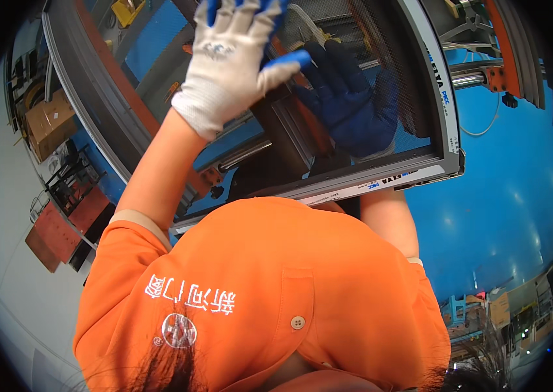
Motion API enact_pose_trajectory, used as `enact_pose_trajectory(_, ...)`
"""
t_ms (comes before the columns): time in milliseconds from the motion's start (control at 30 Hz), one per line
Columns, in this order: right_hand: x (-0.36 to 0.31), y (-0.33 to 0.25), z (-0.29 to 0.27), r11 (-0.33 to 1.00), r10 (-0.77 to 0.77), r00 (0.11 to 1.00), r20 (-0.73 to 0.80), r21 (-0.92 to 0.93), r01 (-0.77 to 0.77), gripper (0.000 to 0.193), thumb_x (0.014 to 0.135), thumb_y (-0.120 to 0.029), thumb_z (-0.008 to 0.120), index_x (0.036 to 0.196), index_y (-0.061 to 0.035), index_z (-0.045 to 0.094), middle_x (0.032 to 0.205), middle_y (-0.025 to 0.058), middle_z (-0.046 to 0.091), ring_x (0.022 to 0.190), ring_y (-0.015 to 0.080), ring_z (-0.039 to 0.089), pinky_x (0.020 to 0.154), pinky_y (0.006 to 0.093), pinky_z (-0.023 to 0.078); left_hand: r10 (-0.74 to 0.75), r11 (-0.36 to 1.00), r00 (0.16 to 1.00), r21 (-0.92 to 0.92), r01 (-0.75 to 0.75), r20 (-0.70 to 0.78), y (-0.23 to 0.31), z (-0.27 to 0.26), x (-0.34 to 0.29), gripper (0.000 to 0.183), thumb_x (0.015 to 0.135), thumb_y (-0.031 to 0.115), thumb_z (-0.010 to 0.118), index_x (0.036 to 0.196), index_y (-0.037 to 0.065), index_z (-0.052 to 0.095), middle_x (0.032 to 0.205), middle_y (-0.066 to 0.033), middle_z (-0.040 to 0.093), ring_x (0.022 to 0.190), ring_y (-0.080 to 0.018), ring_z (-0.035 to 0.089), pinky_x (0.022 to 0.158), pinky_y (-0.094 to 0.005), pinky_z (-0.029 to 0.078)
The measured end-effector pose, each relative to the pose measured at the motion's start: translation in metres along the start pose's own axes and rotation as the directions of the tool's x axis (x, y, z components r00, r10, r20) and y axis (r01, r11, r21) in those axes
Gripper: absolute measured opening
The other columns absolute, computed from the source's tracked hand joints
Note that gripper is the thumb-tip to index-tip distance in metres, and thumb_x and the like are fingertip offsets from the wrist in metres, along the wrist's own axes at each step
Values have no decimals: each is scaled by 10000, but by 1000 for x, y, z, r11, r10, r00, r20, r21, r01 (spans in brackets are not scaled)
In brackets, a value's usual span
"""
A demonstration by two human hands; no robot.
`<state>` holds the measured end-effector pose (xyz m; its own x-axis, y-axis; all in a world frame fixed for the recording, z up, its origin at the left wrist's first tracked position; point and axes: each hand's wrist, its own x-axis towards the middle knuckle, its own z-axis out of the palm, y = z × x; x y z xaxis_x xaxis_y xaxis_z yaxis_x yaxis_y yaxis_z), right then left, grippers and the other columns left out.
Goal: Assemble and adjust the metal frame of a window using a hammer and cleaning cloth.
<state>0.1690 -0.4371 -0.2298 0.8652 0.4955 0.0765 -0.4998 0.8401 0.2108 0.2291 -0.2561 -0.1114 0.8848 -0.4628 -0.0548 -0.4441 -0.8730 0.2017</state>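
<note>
A window screen frame (447,98) with dark mesh (413,124) and white printed protective tape on its edges lies before me. Above the mesh is my left hand (227,65), in a white knit glove with blue-coated fingers. Its fingers are stretched out and the thumb sticks out to the right; I cannot tell whether it touches the mesh. My right arm passes beneath the near side of the frame. Through the mesh shows my right hand (355,108), its blue-coated palm turned up and fingers spread. Neither hand grips anything.
Orange machine parts with a metal shaft (469,80) stand at the right, and another shaft (243,155) shows through the mesh. A cardboard box (51,124) and a red-brown board (61,228) are at the left. The floor (485,215) is glossy blue.
</note>
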Motion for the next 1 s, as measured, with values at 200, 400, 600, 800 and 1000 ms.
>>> enact_pose_trajectory(200, -4, -8, -19, 997, 25, 999, 23, -68, -23, 699, 1021, -526, 265, 1548, -69, 230, 1587, 149, 282, 1438, 320, 327, 1190, 543, 194, 258, 934, 850, -106, -341, -459, 2, 50, 28, 785, 937, 521, 489, 1538, 61, 279, 1623, -183, 163, 1499, -388, 110, 1184, -565, 23)
enact_pose_trajectory(400, 18, 23, 47, 918, -356, 580, -732, -391, 69, 718, 1012, -553, 279, 1542, -70, 254, 1592, 146, 272, 1445, 332, 314, 1197, 540, 182, 159, 987, 987, 30, -160, 26, 65, 23, -4, 806, 905, 731, 387, 1470, 157, 424, 1526, -90, 406, 1452, -305, 303, 1205, -580, 40)
enact_pose_trajectory(600, 26, 48, 0, 499, -758, 601, 253, -369, 784, 739, 1007, -572, 274, 1551, -75, 221, 1606, 138, 236, 1465, 336, 267, 1207, 533, 158, 268, 953, 955, -180, -244, 124, 63, 24, -22, 850, 873, 742, 434, 1463, 130, 429, 1514, -125, 412, 1435, -352, 319, 1201, -582, 78)
enact_pose_trajectory(800, 3, -8, 22, 999, 28, 910, -413, 39, -13, 762, 999, -601, 252, 1565, -97, 170, 1619, 132, 195, 1481, 328, 228, 1212, 533, 137, 93, 996, 991, -22, -92, 91, 38, 14, -33, 841, 857, 690, 525, 1460, 111, 432, 1523, -114, 408, 1453, -344, 291, 1197, -569, 110)
enact_pose_trajectory(1000, 12, 0, 9, 994, 56, 994, -98, 97, -47, 789, 990, -627, 223, 1569, -97, 141, 1621, 149, 180, 1489, 343, 196, 1197, 557, 150, 16, 990, 997, 138, -26, 75, 19, 4, -33, 820, 874, 658, 537, 1472, 111, 417, 1536, -132, 387, 1466, -351, 255, 1207, -538, 119)
